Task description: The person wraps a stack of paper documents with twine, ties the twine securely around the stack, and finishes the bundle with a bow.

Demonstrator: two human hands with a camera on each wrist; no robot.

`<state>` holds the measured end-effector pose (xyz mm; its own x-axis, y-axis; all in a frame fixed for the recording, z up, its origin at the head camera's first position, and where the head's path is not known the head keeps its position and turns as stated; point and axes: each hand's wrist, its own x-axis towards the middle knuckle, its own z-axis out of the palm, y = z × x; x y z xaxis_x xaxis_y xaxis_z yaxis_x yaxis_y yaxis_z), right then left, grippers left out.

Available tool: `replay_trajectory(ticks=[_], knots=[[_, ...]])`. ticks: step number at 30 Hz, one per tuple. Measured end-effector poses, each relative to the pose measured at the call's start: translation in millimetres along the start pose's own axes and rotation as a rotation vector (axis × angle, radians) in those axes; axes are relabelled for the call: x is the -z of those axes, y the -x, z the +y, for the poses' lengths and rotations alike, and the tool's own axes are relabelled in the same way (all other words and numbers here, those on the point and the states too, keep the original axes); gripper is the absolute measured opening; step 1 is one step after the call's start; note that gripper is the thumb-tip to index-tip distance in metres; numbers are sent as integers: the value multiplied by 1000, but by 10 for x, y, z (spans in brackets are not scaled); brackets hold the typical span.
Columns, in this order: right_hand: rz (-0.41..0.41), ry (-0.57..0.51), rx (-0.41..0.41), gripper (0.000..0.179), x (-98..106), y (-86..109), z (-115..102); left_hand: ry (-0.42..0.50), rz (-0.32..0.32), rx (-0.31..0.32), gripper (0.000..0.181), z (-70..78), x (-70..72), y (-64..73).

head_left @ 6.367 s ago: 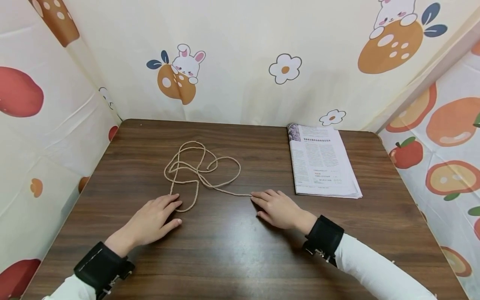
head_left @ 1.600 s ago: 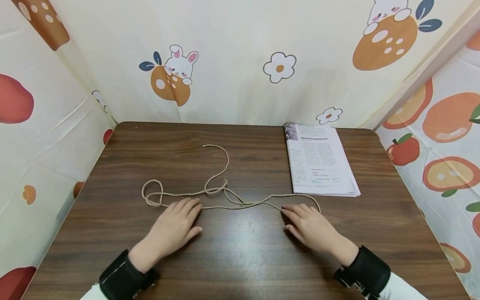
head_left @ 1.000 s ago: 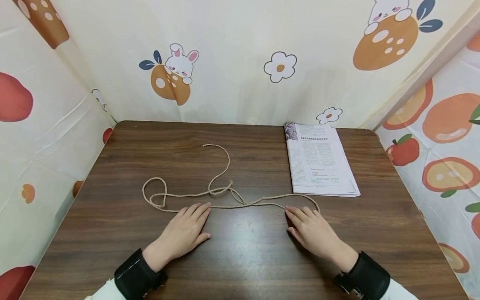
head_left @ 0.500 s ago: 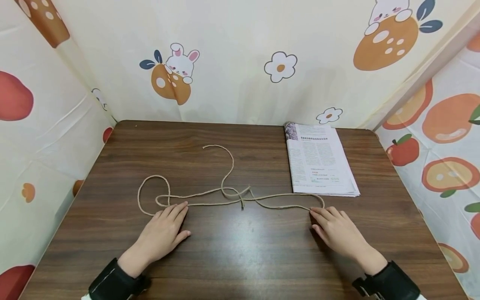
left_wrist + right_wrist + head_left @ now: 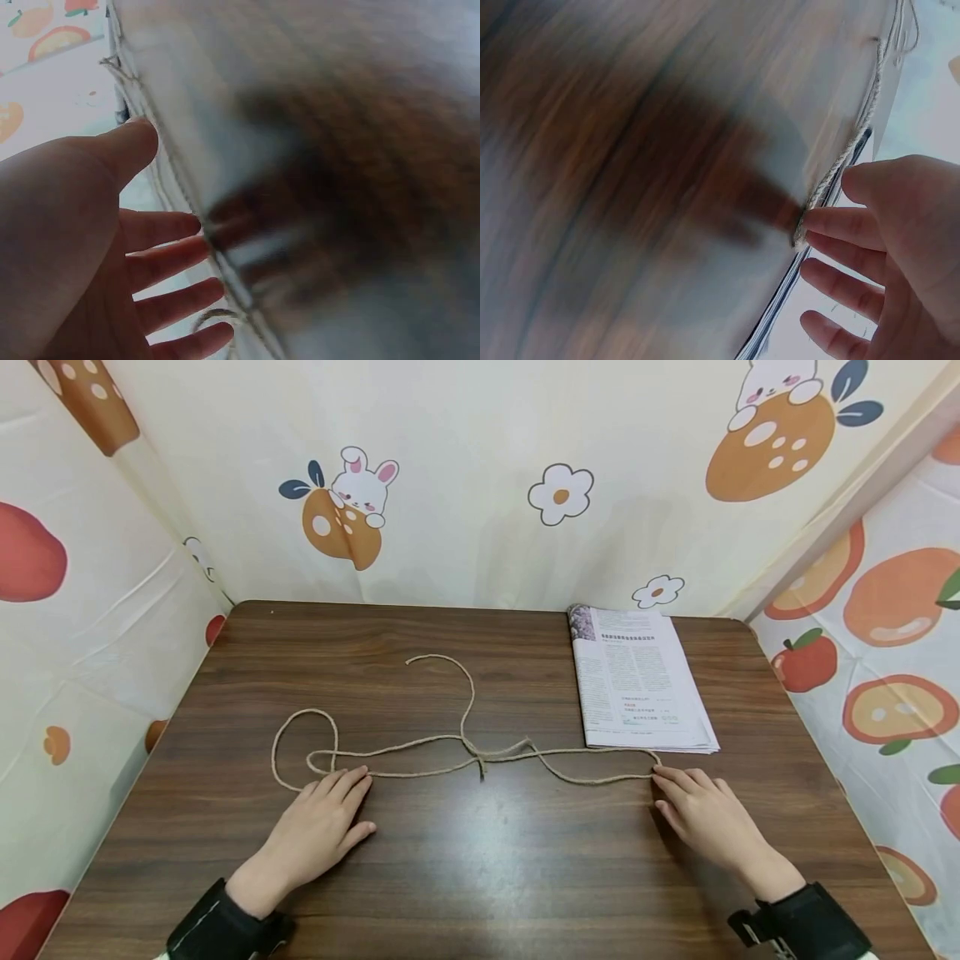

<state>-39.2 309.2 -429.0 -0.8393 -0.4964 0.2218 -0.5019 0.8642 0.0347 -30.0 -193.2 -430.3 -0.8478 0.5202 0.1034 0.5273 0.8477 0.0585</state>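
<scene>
A thin beige rope (image 5: 480, 758) lies in loose loops across the brown table. It crosses itself near the middle, where a short frayed end points toward me; another end curls away at the back. My left hand (image 5: 311, 831) lies palm down, its straight fingertips on the strand beside the left loop. In the left wrist view its fingers (image 5: 176, 307) are spread and reach the rope. At the rope's right bend, the fingertips of my right hand (image 5: 708, 818) touch the strand. The right wrist view shows these fingers (image 5: 847, 225) nearly straight, with the thumb apart from them.
A folded newspaper or magazine (image 5: 641, 685) lies at the back right, its near edge just behind the rope's right bend. Printed cloth (image 5: 465, 527) hangs behind the table (image 5: 480, 877) and along both sides.
The coiled tangle has spread into a long, low shape. Lately my right hand has slid right, drawing the rope's bend along, while my left hand has shifted left. The newspaper stays put.
</scene>
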Motion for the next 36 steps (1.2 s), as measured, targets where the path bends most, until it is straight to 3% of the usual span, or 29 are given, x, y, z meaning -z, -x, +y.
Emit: replay_trajectory(ticks=[4,11,21,29,36], knots=[[21,-20,58,39,-21,-126,-136,15,15,-41,58,65,51,-111],[-3,-90,189,45,-55,-368,-563,39,11,-108,65,183,35,-355],[-61,-121,378,59,-196,-567,-1038,41,-59,-67,67,178,-56,-512],[-89,-92,353,54,-220,-738,-1060,49,-98,-48,68,179,-84,-477],[-75,-189,275,46,-203,-589,-873,32,-66,-15,66,53,-67,-368]])
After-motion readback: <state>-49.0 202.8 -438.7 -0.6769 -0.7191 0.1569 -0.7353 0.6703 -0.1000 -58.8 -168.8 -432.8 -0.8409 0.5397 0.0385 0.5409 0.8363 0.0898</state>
